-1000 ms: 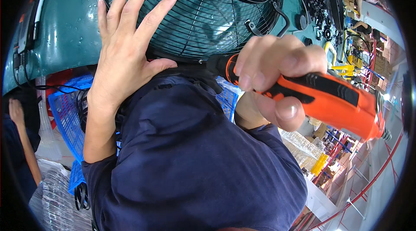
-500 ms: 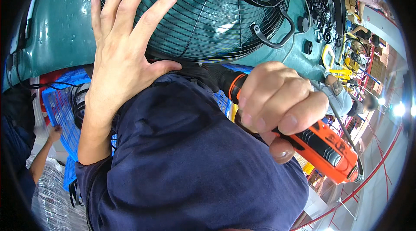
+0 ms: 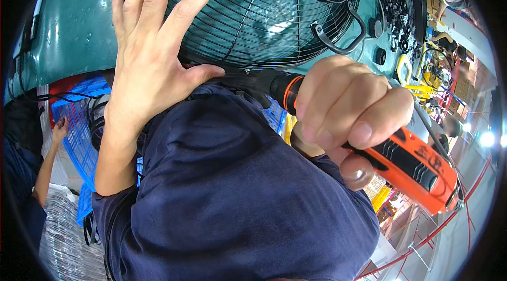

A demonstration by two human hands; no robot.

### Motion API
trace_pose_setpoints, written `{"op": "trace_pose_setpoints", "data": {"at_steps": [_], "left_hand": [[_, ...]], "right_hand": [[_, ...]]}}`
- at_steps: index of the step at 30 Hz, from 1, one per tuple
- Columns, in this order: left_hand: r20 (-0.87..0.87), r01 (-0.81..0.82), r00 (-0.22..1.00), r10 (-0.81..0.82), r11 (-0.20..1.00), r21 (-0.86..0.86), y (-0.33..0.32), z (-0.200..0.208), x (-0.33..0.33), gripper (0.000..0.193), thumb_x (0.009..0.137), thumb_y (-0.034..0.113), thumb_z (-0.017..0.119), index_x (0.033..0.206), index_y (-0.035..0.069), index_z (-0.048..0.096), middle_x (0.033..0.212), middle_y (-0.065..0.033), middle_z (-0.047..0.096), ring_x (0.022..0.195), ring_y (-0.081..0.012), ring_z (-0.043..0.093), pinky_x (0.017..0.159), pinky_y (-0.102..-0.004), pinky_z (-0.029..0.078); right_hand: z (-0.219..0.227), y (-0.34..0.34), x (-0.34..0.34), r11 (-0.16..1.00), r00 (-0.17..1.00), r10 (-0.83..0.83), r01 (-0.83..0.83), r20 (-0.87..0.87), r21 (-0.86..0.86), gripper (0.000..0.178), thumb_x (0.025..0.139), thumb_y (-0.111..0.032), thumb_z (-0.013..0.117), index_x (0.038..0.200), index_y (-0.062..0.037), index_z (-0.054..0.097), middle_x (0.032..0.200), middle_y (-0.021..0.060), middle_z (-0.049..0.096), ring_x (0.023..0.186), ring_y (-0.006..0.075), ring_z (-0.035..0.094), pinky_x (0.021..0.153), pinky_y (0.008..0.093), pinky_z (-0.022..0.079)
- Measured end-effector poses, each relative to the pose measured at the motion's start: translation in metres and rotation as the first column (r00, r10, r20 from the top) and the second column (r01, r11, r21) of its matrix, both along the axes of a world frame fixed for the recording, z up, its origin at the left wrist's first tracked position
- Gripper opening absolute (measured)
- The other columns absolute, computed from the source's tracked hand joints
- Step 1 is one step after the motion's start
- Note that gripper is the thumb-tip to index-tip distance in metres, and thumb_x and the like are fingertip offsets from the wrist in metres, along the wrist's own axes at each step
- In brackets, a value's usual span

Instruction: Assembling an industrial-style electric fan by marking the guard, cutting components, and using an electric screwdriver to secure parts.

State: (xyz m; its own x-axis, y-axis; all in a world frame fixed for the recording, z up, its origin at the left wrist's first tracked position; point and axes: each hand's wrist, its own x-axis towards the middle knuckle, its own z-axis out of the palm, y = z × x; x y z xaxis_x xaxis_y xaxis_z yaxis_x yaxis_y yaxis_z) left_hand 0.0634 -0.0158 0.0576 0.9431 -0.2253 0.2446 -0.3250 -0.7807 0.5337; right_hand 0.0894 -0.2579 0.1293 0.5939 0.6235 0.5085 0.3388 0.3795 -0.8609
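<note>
A round black wire fan grille point(image 3: 236, 38) lies on the green table covering point(image 3: 63, 43). My left hand point(image 3: 150, 56) is spread over the grille's left near part, fingers stretched out and thumb by the near rim. It holds nothing. In my right hand point(image 3: 351, 104) is an orange and black electric screwdriver point(image 3: 422, 167), gripped with the fingers wrapped round its body. A cord leaves its rear end. Its dark nose points left, toward the near rim of the grille; I cannot tell whether the tip touches a screw. A black loop handle point(image 3: 346, 50) sits at the grille's right.
Small black parts point(image 3: 401, 22) lie at the table's far right, near a round black knob point(image 3: 379, 56). Yellow tools point(image 3: 420, 91) are beyond. A blue plastic crate point(image 3: 79, 133) stands below the table at left, beside another person's arm point(image 3: 47, 165).
The grille has shifted slightly right and up in the picture. My right hand and the screwdriver have moved a little right and up. My left hand stays spread.
</note>
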Motion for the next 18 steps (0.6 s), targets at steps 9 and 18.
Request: {"op": "trace_pose_setpoints", "data": {"at_steps": [9,18], "left_hand": [[0.011,-0.008,1.000,0.008,1.000,0.018,-0.001,0.000,-0.001,0.116,0.043,0.018,0.097,0.150,0.028,0.052,0.165,-0.0067,0.033,0.156,-0.0366,0.021,0.124,-0.0650,0.017],[0.010,-0.019,1.000,0.019,0.999,0.030,-0.001,0.002,-0.001,0.115,0.044,0.019,0.097,0.150,0.028,0.053,0.165,-0.0066,0.033,0.156,-0.0372,0.021,0.124,-0.0650,0.017]], "right_hand": [[-0.001,0.001,0.003,0.998,0.999,0.037,-0.036,-0.011,0.051,0.032,0.089,-0.019,0.078,0.111,-0.0066,0.057,0.085,0.0041,0.065,0.068,0.0159,0.065,0.063,0.0314,0.054],[0.004,0.006,0.015,0.986,0.986,0.168,-0.168,0.014,0.024,0.029,0.086,-0.016,0.079,0.105,-0.0056,0.060,0.078,0.0041,0.067,0.063,0.0158,0.067,0.058,0.0290,0.056]]}}
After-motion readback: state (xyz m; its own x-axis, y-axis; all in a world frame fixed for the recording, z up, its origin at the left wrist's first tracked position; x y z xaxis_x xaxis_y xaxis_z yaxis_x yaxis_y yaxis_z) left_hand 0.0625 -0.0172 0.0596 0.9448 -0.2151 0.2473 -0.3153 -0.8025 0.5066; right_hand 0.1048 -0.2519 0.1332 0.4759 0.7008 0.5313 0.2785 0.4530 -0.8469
